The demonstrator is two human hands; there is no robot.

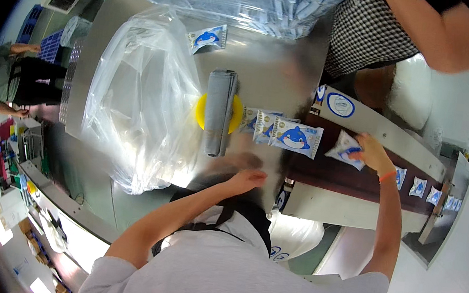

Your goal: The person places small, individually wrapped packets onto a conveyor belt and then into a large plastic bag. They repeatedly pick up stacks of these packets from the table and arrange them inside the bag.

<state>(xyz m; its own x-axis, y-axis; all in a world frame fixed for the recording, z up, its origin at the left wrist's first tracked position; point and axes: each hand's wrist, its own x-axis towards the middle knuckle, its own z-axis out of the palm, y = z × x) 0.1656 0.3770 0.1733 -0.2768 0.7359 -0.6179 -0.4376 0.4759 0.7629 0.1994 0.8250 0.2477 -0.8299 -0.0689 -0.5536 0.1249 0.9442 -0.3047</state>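
1. While I watch the head view, the right hand [369,151] is stretched out over the dark conveyor belt [336,174], its fingers pinched shut on a small white packet with a blue shark print [344,150]. The packet is tilted and sits just above the belt's near end.
2. The left hand [248,178] is lowered over the steel table [268,63], fingers loosely curled. I cannot tell whether it has anything in it or touches the surface; it is blurred.
3. A row of matching packets [283,134] lies overlapping on the table, between the right hand and a yellow disc [201,110]. A grey folded bundle [218,111] lies across that disc.
4. More small packets [425,190] ride further along the belt, well apart from the held one.
5. A large clear plastic bag [135,93] is spread on the table's left part, with a single packet [207,38] beyond it.
6. A second person in a checked garment [366,31] stands at the far side; their arm [447,38] reaches across the top right.
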